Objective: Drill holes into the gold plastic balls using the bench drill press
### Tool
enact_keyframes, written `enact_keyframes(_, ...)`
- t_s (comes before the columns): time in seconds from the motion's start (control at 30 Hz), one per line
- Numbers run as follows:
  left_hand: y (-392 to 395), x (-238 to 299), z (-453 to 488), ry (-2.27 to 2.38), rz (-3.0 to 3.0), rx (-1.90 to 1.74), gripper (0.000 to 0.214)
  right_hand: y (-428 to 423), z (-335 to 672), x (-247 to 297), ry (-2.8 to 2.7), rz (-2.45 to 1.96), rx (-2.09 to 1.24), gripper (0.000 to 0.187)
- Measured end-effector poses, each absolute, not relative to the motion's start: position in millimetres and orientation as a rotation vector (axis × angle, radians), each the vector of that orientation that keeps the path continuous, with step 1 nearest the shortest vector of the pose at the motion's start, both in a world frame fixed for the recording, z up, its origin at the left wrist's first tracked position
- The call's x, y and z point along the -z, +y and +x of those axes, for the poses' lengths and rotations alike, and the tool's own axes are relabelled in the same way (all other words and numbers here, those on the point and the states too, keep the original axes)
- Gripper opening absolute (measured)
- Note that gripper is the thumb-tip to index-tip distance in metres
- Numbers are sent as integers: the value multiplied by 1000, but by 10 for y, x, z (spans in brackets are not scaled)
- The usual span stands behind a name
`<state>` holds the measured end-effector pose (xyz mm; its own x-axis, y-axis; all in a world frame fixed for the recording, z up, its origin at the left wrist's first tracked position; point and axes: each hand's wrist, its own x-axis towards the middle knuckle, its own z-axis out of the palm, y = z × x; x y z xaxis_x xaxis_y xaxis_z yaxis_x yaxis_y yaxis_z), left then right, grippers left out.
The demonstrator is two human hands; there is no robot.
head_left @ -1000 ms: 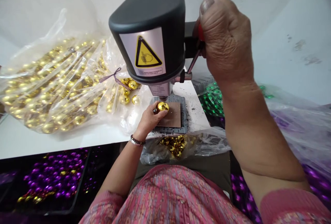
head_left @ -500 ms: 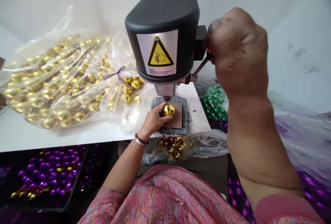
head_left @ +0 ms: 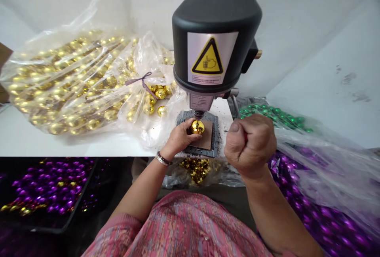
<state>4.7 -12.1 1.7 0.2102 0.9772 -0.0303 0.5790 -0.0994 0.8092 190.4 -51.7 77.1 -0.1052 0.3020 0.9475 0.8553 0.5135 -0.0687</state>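
Observation:
My left hand [head_left: 179, 136] pinches a shiny gold ball [head_left: 197, 126] between thumb and fingers. The ball rests on a brown square board [head_left: 204, 142] over the grey base plate [head_left: 215, 136] of a black drill press [head_left: 216, 19]. Right above the ball is the drill's chuck [head_left: 198, 113], its tip meeting the ball's top. My right hand [head_left: 252, 142] is wrapped round the end of the press's feed lever [head_left: 235, 106], low on the right side. A bit of red shows between its fingers; the rest of the knob is hidden.
A tied clear plastic bag of gold balls [head_left: 68, 86] fills the left of the white table [head_left: 89, 146]. Below lies a dark tray of purple balls [head_left: 56, 185]. More gold balls [head_left: 196, 170] sit in plastic beneath the table edge. Green balls [head_left: 273, 114] and purple balls [head_left: 320, 217] lie at right.
My right hand has swung the lever from high beside the press head down toward the table, and the chuck has come down to the ball. My left hand still holds the ball on the board.

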Motion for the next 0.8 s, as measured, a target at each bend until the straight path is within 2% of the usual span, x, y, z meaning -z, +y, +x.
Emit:
enact_keyframes(0.3, -120, -5, 38, 1385, 1722, -715, 67, -392, 1843, -449, -1576, -808, 565, 28)
enact_keyframes(0.47, -126, 23, 36, 1417, 1724, -711, 66, -396, 1857, -316, -1581, -819, 539, 28)
enact_keyframes(0.63, -163, -8, 64, 1436, 1756, -714, 63, -407, 1862, -844, -1492, -987, 541, 4)
enact_keyframes(0.73, -194, -11, 38, 1422, 1764, -743, 57, -346, 1825, -1306, -1388, -1146, 375, 24)
enact_keyframes(0.8, -225, -9, -30, 1365, 1778, -762, 57, -300, 1798, -1499, -1344, -1206, 278, 28)
